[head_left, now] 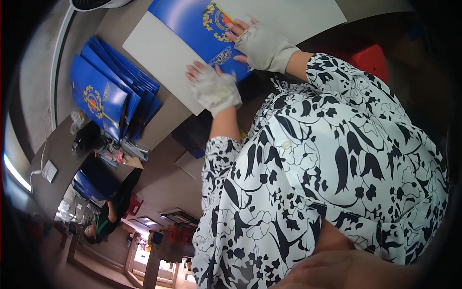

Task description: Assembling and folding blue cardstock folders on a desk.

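A glossy blue printed sheet or cover (pixel 185 24) with gold ornaments lies over white board (pixel 161 58) on the table. Off-white fingerless gloves cover both of my hands. My left hand (pixel 214 89) rests near the sheet's lower left edge, its fingers spread over the white board; some blur softens it. Across the blue sheet lies my right hand (pixel 264 45), fingers apart and touching the printed surface. Neither hand grips anything that I can see. More white board (pixel 308 17) extends beyond the right hand.
A stack of folded blue printed covers (pixel 103 91) sits on the table's left. Beside it are a black object (pixel 87 135) and assorted small items (pixel 113 156). A white socket box (pixel 48 171) lies farther left. Another person (pixel 108 216) works beyond. A red stool (pixel 370 62) stands right.
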Available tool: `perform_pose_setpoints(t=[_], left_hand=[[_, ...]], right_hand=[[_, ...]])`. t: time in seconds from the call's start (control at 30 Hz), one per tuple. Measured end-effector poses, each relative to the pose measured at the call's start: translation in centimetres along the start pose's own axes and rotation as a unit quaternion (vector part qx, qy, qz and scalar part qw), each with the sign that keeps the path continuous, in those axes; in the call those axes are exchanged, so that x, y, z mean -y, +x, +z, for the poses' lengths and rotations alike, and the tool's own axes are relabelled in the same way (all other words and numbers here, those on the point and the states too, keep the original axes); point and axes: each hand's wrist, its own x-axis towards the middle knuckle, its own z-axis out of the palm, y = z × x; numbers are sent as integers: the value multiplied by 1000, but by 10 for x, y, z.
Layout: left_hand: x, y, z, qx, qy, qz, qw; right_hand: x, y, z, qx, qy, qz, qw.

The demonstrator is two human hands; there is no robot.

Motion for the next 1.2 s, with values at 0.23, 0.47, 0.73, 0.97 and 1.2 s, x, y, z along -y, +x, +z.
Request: perform_pose_setpoints(t=[0.23, 0.47, 0.73, 0.97, 1.2], left_hand=[[11, -49, 16, 65, -221, 32, 973], [6, 101, 28, -50, -835, -267, 478], [-20, 118, -12, 78, -632, -273, 721], [-16, 91, -28, 49, -487, -252, 835], [-26, 93, -71, 134, -182, -175, 958]], right_hand=[[-13, 18, 12, -6, 55, 4, 998], [-3, 27, 4, 10, 12, -15, 1000], [-26, 16, -2, -8, 77, 8, 997], [-173, -33, 12, -82, -184, 452, 869], [-231, -29, -53, 6, 47, 508, 860]])
